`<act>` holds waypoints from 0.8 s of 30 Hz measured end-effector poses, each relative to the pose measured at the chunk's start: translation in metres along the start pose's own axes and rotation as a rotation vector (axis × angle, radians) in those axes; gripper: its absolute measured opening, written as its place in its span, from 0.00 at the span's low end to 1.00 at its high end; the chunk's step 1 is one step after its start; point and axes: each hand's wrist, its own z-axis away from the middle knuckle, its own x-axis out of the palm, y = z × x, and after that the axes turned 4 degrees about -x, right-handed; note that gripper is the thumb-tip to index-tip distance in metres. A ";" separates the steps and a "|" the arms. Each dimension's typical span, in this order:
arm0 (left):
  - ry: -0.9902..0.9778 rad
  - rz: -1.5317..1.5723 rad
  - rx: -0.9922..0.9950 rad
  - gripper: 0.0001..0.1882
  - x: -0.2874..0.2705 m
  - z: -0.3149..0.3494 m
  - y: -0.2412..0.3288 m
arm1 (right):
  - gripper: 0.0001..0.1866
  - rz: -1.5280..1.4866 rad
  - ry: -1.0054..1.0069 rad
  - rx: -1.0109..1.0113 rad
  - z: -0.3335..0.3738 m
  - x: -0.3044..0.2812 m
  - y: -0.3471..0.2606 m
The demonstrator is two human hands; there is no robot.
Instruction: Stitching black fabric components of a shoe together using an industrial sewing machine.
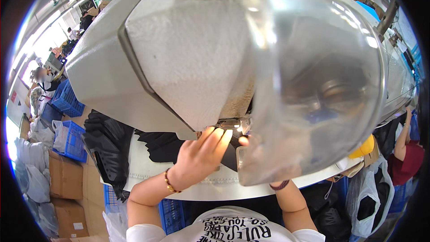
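A large grey sewing machine (192,58) fills the upper middle, with a small lamp glowing at its lower end by the presser area. My left hand (199,154) lies with its fingers stretched forward under the machine head, fingertips beside the light. Beneath and beside the fingers is a piece of black material (230,157) on the pale worktable (197,190). My right hand (280,168) is behind the clear plastic guard (331,76), which blurs it. Only one fingertip shows plainly at the guard's left edge; whether it holds the material cannot be told.
Black strips (159,147) and a stack of black shoe uppers (107,145) lie left of the machine. Blue crates (74,141) and cardboard boxes (65,175) stand on the left floor. At right are a plastic bag (369,192) and another person's arm (402,136).
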 end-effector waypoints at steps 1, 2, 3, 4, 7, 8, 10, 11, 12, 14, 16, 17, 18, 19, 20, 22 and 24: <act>-0.115 0.110 -0.067 0.19 -0.002 0.003 -0.004 | 0.14 0.007 0.012 0.006 0.001 0.000 -0.001; -0.042 0.315 -0.109 0.24 0.003 0.012 -0.020 | 0.14 -0.005 0.029 0.005 0.000 0.003 -0.006; -0.168 0.367 -0.242 0.24 -0.004 0.010 -0.026 | 0.14 0.006 0.029 0.013 0.001 0.005 -0.012; -0.106 0.301 -0.163 0.24 -0.001 0.008 -0.037 | 0.19 -0.050 -0.038 0.013 0.002 0.008 -0.020; -0.100 0.251 -0.055 0.24 0.011 0.016 -0.066 | 0.26 -0.149 -0.162 0.025 0.008 0.024 -0.031; -0.144 0.302 -0.004 0.24 0.015 0.011 -0.068 | 0.24 -0.103 -0.205 0.037 0.012 0.028 -0.024; -0.104 0.418 -0.073 0.23 0.016 0.006 -0.057 | 0.22 0.060 -0.235 -0.065 0.018 0.028 -0.009; -0.063 0.526 -0.152 0.22 0.013 0.006 -0.051 | 0.22 0.058 -0.232 -0.062 0.018 0.026 -0.003; -0.058 0.463 -0.038 0.18 0.012 0.017 -0.054 | 0.21 -0.093 -0.189 0.027 0.016 0.023 0.003; -0.033 0.394 -0.072 0.25 0.019 0.027 -0.035 | 0.14 -0.086 -0.180 0.012 0.018 0.015 0.022; -0.006 0.324 -0.110 0.32 0.022 0.024 -0.016 | 0.14 -0.087 -0.185 0.016 0.018 0.013 0.022; 0.065 0.213 -0.108 0.31 0.016 0.017 -0.006 | 0.14 -0.098 -0.186 0.012 0.017 0.012 0.022; 0.136 0.103 -0.105 0.30 0.012 0.012 0.004 | 0.14 -0.109 -0.188 0.008 0.016 0.011 0.022; 0.134 0.099 -0.112 0.30 0.013 0.008 0.010 | 0.14 -0.124 -0.191 0.003 0.018 0.014 0.024; 0.190 0.129 -0.147 0.29 0.012 0.004 0.017 | 0.14 -0.133 -0.193 -0.003 0.020 0.010 0.028; 0.248 0.157 -0.185 0.28 0.013 0.003 0.024 | 0.14 -0.152 -0.197 -0.014 0.019 0.008 0.031; 0.264 0.055 -0.258 0.28 0.019 0.008 0.030 | 0.13 -0.167 -0.203 -0.021 0.017 0.006 0.034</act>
